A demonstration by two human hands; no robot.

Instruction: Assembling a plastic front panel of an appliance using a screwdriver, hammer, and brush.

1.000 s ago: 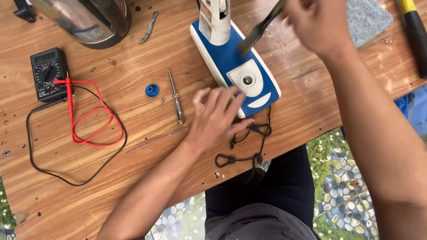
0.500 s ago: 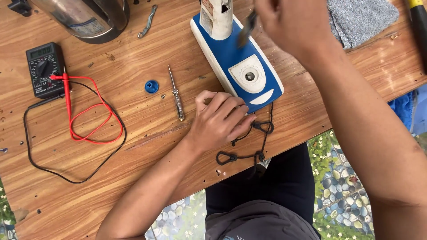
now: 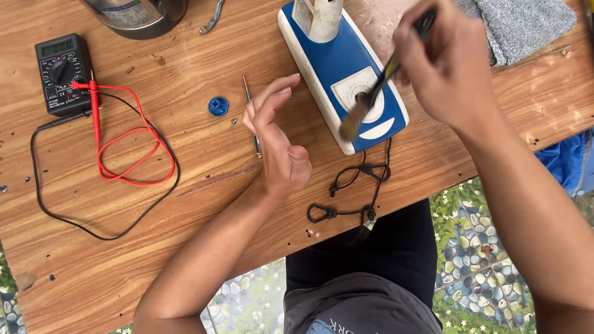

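Head view shows my right hand, upper right of the frame, clenched around a small brush whose bristle end is down on the round dial recess of the blue and white appliance base at upper centre, which lies flat on the wooden table. My left hand is released and grasps nothing; it stands on its edge just left of the base, palm turned toward it, near but not touching it as far as I can tell. Behind the fingers a slim screwdriver lies on the wood, with a small blue cap to its left. At upper left sits a black multimeter with red and black leads looped below it, well apart from the work. The black power cord trails off the table edge at centre. To brush well, I judge that I should keep the strokes short and light inside the recess, sweep debris toward the near edge, and bring the left palm against the side of the base so it does not slide under the brush
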